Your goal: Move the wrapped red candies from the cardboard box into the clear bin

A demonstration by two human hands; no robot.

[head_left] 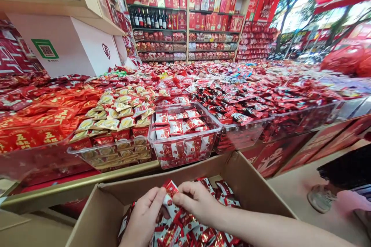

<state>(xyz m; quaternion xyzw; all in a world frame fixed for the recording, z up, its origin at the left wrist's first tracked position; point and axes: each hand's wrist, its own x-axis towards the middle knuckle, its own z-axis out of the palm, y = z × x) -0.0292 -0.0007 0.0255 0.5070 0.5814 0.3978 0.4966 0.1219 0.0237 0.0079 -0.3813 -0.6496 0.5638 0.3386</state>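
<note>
Over an open cardboard box (261, 189), my left hand (143, 214) and my right hand (199, 202) meet around one red and white candy packet (171, 202). Thumb and fingers of each hand pinch its upper part, left hand on the left edge, right hand on the right. Many similar red and white packets (203, 233) lie in the box below. Just beyond the box stands a clear plastic bin (185, 139) filled with small red and white packets.
Durian-labelled packets (116, 112) and orange-red packets (43, 119) fill the display at left, dark red ones (234, 100) at right. Shelves of bottles and boxes (185, 7) stand behind. A person's shoe (321, 198) shows on the floor at right.
</note>
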